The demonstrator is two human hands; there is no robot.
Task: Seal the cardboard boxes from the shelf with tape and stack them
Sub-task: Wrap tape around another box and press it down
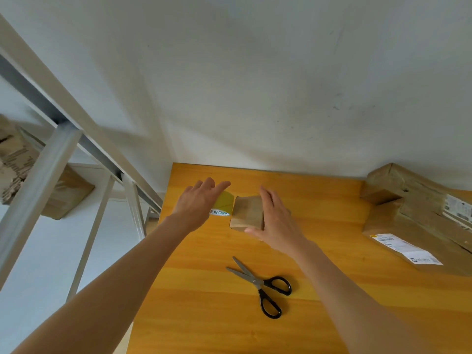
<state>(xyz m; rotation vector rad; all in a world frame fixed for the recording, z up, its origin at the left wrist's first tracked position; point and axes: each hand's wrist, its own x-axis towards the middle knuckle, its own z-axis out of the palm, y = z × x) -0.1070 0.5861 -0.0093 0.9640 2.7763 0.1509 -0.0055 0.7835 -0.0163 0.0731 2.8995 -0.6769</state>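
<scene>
The left hand (196, 200), fingers loosely straight, is reaching over the tape roll (225, 203) on the worktop (204, 302), while beside it the small cardboard box (248, 212), probably light and stiff, is being steadied along its side by the flat-fingered right hand (275, 221).

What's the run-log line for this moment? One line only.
left hand: open, over tape roll | right hand: rests on small box | scissors: lying on table

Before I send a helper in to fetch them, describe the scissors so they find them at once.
Look at the yellow wooden table against the white wall. On its near middle, closer to the person than the small cardboard box, lie the scissors. They are the only metal thing there, blades open, with black loop handles.
</scene>
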